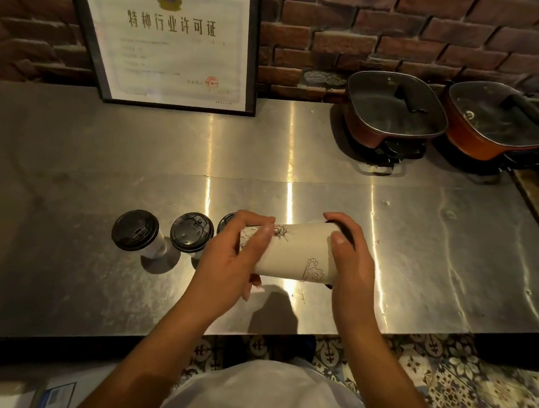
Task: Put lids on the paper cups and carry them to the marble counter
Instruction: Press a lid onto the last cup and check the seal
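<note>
Paper this thin dents, so my left hand (227,258) cradles the cup (296,252) lightly while my right hand (350,259), wrapped around the lid (339,224), presses at the rim.

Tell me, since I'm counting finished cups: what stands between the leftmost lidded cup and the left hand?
In the head view, a second lidded cup stands between the leftmost lidded cup and the left hand.

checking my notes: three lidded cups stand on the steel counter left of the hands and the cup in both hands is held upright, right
Not quite. The cup in both hands lies on its side, not upright: the left hand holds its base end and the right hand covers the lid end, as the head view shows. The three lidded cups do stand on the steel counter.
</note>
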Available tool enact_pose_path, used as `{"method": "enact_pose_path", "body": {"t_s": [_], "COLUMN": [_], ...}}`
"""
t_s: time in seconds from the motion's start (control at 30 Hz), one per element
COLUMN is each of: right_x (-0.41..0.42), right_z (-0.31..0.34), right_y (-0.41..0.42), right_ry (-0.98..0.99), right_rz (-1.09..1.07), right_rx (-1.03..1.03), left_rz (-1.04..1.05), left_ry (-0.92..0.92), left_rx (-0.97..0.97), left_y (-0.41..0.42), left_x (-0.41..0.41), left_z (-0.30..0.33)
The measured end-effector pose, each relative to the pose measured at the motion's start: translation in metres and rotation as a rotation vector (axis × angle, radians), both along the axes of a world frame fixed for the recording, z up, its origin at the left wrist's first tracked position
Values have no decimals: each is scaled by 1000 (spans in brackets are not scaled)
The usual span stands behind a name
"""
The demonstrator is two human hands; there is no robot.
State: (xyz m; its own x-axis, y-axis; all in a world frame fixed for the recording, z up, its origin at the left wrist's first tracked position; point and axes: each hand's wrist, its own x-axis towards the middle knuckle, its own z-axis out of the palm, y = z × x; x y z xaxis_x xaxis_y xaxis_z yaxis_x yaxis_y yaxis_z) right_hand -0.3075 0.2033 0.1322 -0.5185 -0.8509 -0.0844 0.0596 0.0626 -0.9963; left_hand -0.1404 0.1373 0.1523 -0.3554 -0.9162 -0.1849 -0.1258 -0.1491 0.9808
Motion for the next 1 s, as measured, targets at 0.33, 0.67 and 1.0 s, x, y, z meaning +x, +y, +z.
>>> {"method": "enact_pose_path", "body": {"t_s": [0.33, 0.67, 1.0], "right_x": [-9, -4, 4], "right_z": [7, 11, 15], "right_y": [-10, -17, -13], "right_ry": [-214, -358, -75], "right_rz": [84, 27, 86], "right_rx": [222, 303, 81], "left_rz": [-32, 112, 198], "left_ry": [-46, -203, 130], "left_rx": [-13, -333, 252], "left_y": [5, 14, 10], "left_x": [-1, -8, -4], "left_z": [-9, -17, -6]}}
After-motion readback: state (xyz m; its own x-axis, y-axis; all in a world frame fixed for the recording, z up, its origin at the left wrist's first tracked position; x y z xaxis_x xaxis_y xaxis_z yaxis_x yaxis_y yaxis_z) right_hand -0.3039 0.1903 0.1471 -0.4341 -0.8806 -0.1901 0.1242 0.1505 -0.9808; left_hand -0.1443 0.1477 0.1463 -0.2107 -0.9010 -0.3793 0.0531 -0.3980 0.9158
